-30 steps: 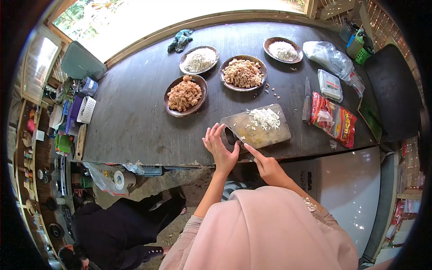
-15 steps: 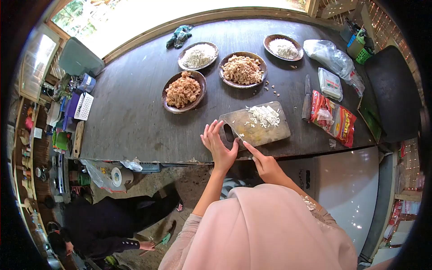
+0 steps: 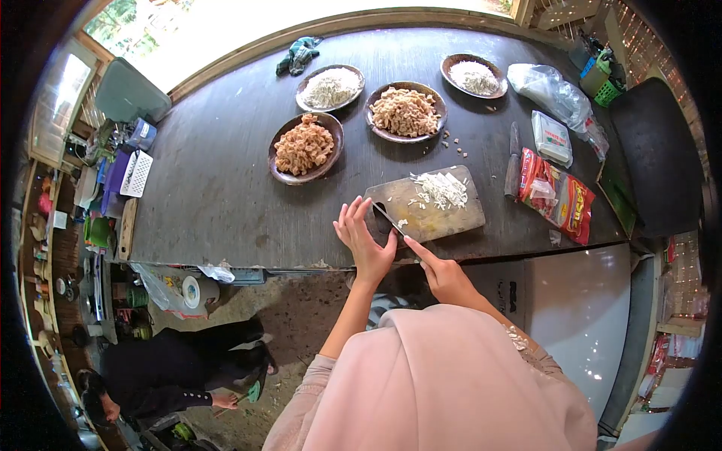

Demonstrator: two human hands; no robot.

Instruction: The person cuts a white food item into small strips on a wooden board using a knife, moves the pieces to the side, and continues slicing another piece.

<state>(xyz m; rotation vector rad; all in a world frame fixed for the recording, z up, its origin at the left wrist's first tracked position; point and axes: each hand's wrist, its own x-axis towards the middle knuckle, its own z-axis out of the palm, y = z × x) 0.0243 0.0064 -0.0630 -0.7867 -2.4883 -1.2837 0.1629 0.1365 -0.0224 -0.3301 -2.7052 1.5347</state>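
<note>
A wooden cutting board (image 3: 451, 219) lies at the table's near edge, with chopped white pieces (image 3: 444, 189) heaped on its far right part. My right hand (image 3: 450, 281) is closed around the handle of a knife (image 3: 389, 219). Its blade points up and left across the board's handle end, close to my left hand. At that same end, my left hand (image 3: 366, 244) is open, fingers spread upward and thumb toward the blade. A small white scrap lies on the board beside the knife.
Brown plates hold brown chopped food (image 3: 304, 149), tan pieces (image 3: 406, 113) and white shreds (image 3: 331, 88). To the right lie a second knife (image 3: 513, 161), a red packet (image 3: 555, 197) and a plastic bag (image 3: 553, 94). Another person (image 3: 180, 368) in dark clothes bends at lower left.
The knife blade has swung further up and left, its tip now near my left fingertips. My left hand stays nearly in place. The other person's arm and feet have shifted.
</note>
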